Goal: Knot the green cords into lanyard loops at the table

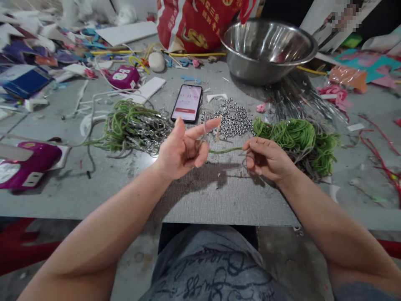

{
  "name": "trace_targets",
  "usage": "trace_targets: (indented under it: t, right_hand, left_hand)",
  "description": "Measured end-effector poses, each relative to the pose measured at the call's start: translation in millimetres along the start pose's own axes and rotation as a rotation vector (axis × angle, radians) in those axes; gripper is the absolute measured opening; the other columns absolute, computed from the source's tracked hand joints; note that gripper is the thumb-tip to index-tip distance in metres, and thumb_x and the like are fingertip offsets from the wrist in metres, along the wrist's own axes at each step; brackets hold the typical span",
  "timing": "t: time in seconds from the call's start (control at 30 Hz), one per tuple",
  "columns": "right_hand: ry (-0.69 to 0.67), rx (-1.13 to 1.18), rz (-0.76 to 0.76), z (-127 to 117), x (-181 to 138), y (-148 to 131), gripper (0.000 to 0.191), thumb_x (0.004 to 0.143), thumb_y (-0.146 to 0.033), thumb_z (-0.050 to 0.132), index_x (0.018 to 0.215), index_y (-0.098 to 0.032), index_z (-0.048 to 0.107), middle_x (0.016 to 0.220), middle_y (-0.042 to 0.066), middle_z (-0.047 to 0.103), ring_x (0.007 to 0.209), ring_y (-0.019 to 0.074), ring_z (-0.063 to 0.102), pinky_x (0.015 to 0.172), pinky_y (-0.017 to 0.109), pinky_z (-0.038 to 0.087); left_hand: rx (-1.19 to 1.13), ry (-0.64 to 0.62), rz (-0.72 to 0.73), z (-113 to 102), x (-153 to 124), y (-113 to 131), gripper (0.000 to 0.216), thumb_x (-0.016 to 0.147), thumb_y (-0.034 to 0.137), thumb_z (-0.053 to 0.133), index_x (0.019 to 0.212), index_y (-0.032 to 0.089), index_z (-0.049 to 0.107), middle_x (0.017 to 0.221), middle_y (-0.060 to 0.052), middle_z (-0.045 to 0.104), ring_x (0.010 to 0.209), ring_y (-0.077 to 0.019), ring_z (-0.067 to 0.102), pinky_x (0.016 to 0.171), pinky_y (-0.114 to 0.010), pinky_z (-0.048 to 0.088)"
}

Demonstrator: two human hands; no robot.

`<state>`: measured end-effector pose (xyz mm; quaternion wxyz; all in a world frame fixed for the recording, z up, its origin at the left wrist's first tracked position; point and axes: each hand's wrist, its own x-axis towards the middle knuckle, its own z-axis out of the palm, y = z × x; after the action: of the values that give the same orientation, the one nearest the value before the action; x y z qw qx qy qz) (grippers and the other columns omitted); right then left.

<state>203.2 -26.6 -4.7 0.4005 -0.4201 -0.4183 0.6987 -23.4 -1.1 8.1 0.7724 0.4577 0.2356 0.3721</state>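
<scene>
A short green cord (226,150) is stretched between my two hands above the table. My left hand (184,152) grips one end with its lower fingers curled in; its index finger points right and its thumb is up. A thin greyish strand loops around that index finger. My right hand (266,156) pinches the cord's other end between thumb and fingertips. Behind the hands lies a spread of small silver metal balls (234,119). Left of them is a bundle of green cords with metal clasps (134,125); beside my right hand is a heap of green cords (288,136).
A phone (187,102) showing a timer lies behind my left hand. Farther back stand a steel bowl (266,69) and a red bag (200,25). Purple devices (34,159) with cables sit at the left. Paper scraps and red cords (376,150) lie around the sides.
</scene>
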Motion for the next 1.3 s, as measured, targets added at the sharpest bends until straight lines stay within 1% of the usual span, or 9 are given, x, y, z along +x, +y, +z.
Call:
trace_targets:
  t: [0.1, 0.2, 0.4, 0.63, 0.73, 0.9, 1.03, 1.17, 1.3]
  right_hand:
    - [-0.016, -0.005, 0.009, 0, 0, 0, 0.029, 0.067, -0.044, 0.069, 0.073, -0.018, 0.057, 0.043, -0.004, 0.059, 0.027, 0.0055, 0.039, 0.029, 0.018, 0.029]
    - [-0.006, 0.003, 0.005, -1, -1, 1, 0.027, 0.069, -0.043, 0.069, 0.073, -0.019, 0.057, 0.038, -0.008, 0.05, 0.029, 0.0056, 0.039, 0.032, 0.019, 0.03]
    - [-0.043, 0.059, -0.009, -2, 0, 2, 0.024, 0.069, -0.04, 0.071, 0.072, -0.018, 0.061, 0.037, -0.009, 0.043, 0.032, 0.004, 0.033, 0.035, 0.018, 0.031]
    - [-0.127, 0.012, 0.045, -3, -2, 2, 0.019, 0.074, -0.036, 0.067, 0.074, -0.017, 0.063, 0.033, -0.012, 0.035, 0.027, 0.0007, 0.022, 0.034, 0.015, 0.024]
    - [-0.171, -0.012, 0.103, -4, -3, 2, 0.019, 0.074, -0.035, 0.067, 0.074, -0.016, 0.064, 0.034, -0.011, 0.037, 0.027, 0.0002, 0.026, 0.034, 0.014, 0.023]
    - [-0.18, -0.007, 0.116, -6, -1, 4, 0.02, 0.075, -0.034, 0.067, 0.075, -0.015, 0.064, 0.036, -0.01, 0.042, 0.03, 0.001, 0.034, 0.035, 0.013, 0.028]
    - [-0.18, 0.001, 0.102, -6, 0, 6, 0.021, 0.075, -0.036, 0.067, 0.078, -0.016, 0.062, 0.039, -0.007, 0.05, 0.031, 0.0036, 0.039, 0.034, 0.015, 0.033]
    - [-0.198, 0.011, 0.099, -5, 0, 7, 0.022, 0.074, -0.037, 0.068, 0.078, -0.015, 0.062, 0.042, -0.006, 0.054, 0.033, 0.0048, 0.043, 0.035, 0.016, 0.036]
    - [-0.218, 0.047, 0.083, -3, 0, 8, 0.021, 0.075, -0.035, 0.068, 0.079, -0.015, 0.062, 0.044, -0.006, 0.055, 0.035, 0.0055, 0.045, 0.038, 0.018, 0.039]
  left_hand:
    - [0.017, -0.081, 0.002, 0, -1, -1, 0.062, 0.087, 0.062, 0.013, 0.127, 0.03, 0.049, 0.045, -0.001, 0.053, 0.032, -0.009, 0.032, 0.034, -0.021, 0.017]
    - [-0.002, -0.008, 0.02, 3, -1, 1, 0.06, 0.088, 0.06, 0.016, 0.129, 0.029, 0.048, 0.043, -0.001, 0.052, 0.03, -0.0088, 0.034, 0.032, -0.02, 0.015]
    - [-0.066, 0.266, -0.024, 9, 1, 9, 0.071, 0.09, 0.057, 0.013, 0.092, 0.013, 0.069, 0.034, 0.001, 0.04, 0.027, -0.0073, 0.03, 0.036, -0.022, 0.028]
    - [-0.124, 0.249, -0.015, 8, -4, 11, 0.067, 0.089, 0.056, 0.012, 0.106, 0.017, 0.064, 0.035, 0.001, 0.039, 0.029, -0.0103, 0.029, 0.036, -0.025, 0.026]
    - [-0.065, 0.147, 0.037, 5, -5, 11, 0.064, 0.084, 0.064, 0.022, 0.112, 0.021, 0.061, 0.035, 0.001, 0.041, 0.03, -0.0101, 0.029, 0.038, -0.025, 0.025]
    - [0.206, -0.05, 0.15, -6, -4, 9, 0.066, 0.082, 0.069, 0.02, 0.112, 0.025, 0.059, 0.034, 0.005, 0.039, 0.03, -0.0091, 0.027, 0.039, -0.027, 0.027]
    - [0.445, 0.02, 0.252, -10, -2, 3, 0.049, 0.087, 0.055, 0.033, 0.075, 0.022, 0.067, 0.034, 0.004, 0.037, 0.033, -0.0085, 0.03, 0.04, -0.026, 0.026]
    - [1.074, -0.037, 0.367, 0, -2, -3, 0.042, 0.083, 0.037, 0.051, 0.046, 0.018, 0.056, 0.043, 0.0, 0.049, 0.051, -0.0116, 0.045, 0.056, -0.03, 0.036]
    - [1.609, 0.004, 0.575, 10, -5, -7, 0.033, 0.076, 0.03, 0.056, 0.046, 0.017, 0.052, 0.076, -0.004, 0.066, 0.081, -0.0217, 0.054, 0.074, -0.041, 0.034]
